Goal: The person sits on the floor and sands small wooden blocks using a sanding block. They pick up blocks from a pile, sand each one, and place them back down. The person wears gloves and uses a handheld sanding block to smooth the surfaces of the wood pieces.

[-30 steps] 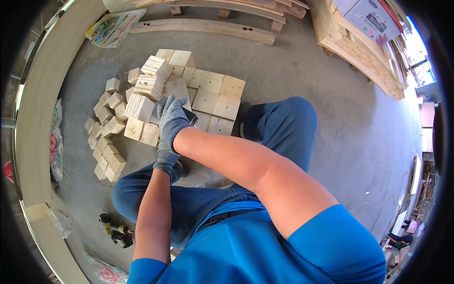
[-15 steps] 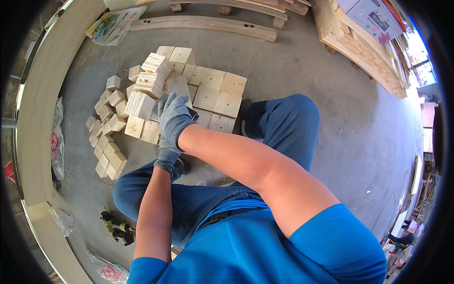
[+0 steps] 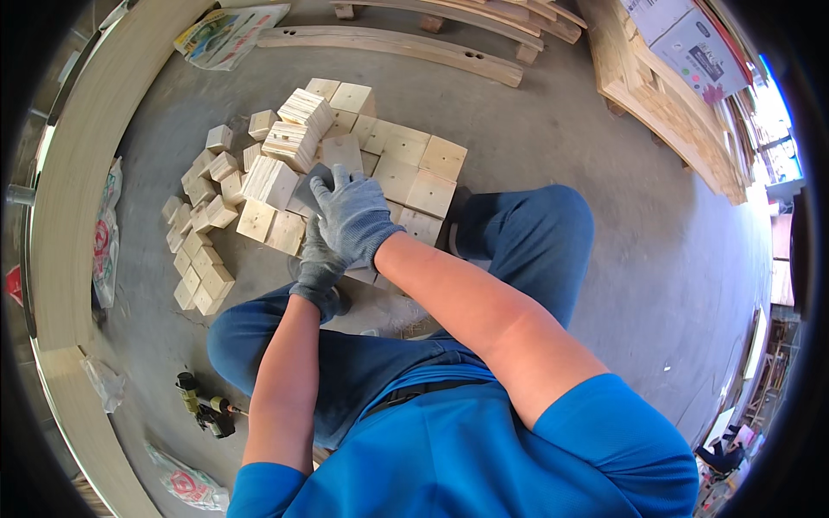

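Observation:
My right hand [image 3: 355, 217], in a grey knit glove, is closed around a dark grey rectangular pad [image 3: 323, 175]. Under it is my gloved left hand [image 3: 319, 266], its fingers largely covered by the right. A shaded wooden block [image 3: 303, 198] shows just past the left fingers, below the pad; the left hand seems closed on it. Both hands are over the near edge of a close-packed group of square wooden blocks [image 3: 398, 179], several with small dark holes. Striped plywood-edged blocks [image 3: 292, 145] sit on top along the left of that group.
Smaller loose blocks [image 3: 206, 263] lie on the concrete floor to the left. A nail gun-like power tool [image 3: 205, 406] rests beside my left knee. Long timber [image 3: 389, 50] lies at the back, and a wooden crate [image 3: 656, 99] bearing a carton [image 3: 691, 47] stands back right.
My right hand has opened its angle and shifted right, and the dark pad now shows at its far left instead of on its right side. The whole view has shifted slightly.

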Demonstrator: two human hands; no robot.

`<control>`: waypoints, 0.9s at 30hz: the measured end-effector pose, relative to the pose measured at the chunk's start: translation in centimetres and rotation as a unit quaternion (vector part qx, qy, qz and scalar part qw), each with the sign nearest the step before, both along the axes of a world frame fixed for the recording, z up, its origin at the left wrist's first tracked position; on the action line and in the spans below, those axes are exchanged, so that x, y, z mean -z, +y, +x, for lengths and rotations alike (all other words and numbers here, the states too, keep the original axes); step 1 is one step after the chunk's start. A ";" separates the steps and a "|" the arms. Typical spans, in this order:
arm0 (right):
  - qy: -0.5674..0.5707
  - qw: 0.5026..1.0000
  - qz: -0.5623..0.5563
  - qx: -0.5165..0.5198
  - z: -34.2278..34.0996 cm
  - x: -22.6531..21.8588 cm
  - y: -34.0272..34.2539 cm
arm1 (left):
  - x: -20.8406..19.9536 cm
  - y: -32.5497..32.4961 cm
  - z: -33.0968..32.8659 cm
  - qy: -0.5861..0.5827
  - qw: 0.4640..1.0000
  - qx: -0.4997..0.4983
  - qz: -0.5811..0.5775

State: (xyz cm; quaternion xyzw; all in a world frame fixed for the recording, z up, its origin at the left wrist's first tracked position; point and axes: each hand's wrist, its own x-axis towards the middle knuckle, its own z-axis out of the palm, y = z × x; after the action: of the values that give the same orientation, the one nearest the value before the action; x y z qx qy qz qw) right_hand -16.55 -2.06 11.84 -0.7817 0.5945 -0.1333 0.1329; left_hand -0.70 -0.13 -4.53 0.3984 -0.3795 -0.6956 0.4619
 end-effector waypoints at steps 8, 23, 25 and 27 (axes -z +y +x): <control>-0.017 1.000 -0.009 0.005 0.0 0.7 0.1 | 0.0 0.0 -0.4 0.227 0.970 0.011 0.091; 0.006 0.998 -0.050 -0.026 0.6 1.1 1.3 | -1.2 0.1 -0.8 -0.038 0.998 -0.021 -0.055; -0.009 0.998 -0.044 -0.050 -0.5 1.2 2.7 | -2.0 0.1 -0.9 -0.100 0.988 -0.011 -0.121; -0.006 0.997 -0.026 -0.067 -1.3 0.9 4.5 | -2.3 0.7 0.2 -0.294 0.932 0.002 -0.211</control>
State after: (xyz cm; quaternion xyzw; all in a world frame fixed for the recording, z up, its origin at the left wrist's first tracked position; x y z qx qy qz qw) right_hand -17.84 2.49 10.93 -0.8224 0.5360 -0.1444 0.1248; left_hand -0.52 0.54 -2.20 0.4782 -0.6369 -0.4521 0.4015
